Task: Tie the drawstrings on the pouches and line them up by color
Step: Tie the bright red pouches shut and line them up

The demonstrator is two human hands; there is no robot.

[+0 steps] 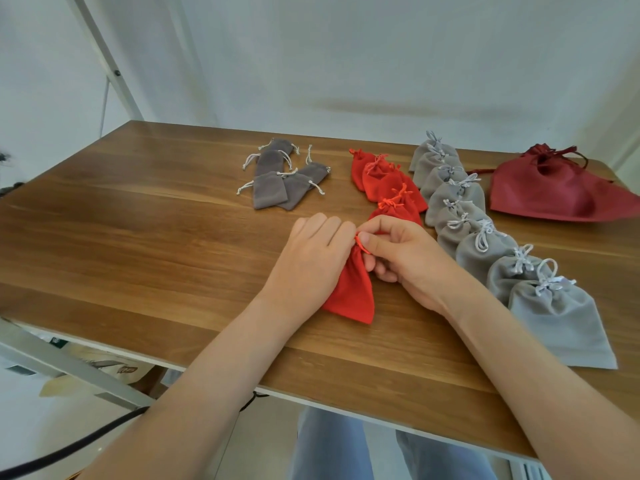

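A white wall is standing behind a brown wooden tabletop point(138, 237), where a person is working near the front edge. The left hand point(311, 258) is gripping the neck of a bright red velvet pouch point(353, 292) lying flat between both hands, its fingers point(332, 226) curled over the gathered top. The right hand point(405, 258) is pinching the thin red drawstring point(362, 244) narrowly at the pouch mouth. The tying step seems to be underway. The knot will likely need cinching, then the pouch should be joining the row of tied red pouches point(388, 181) just beyond, beside the row of light grey pouches point(485, 237). A pile of dark grey pouches point(280, 178) with loose strings is waiting farther back.
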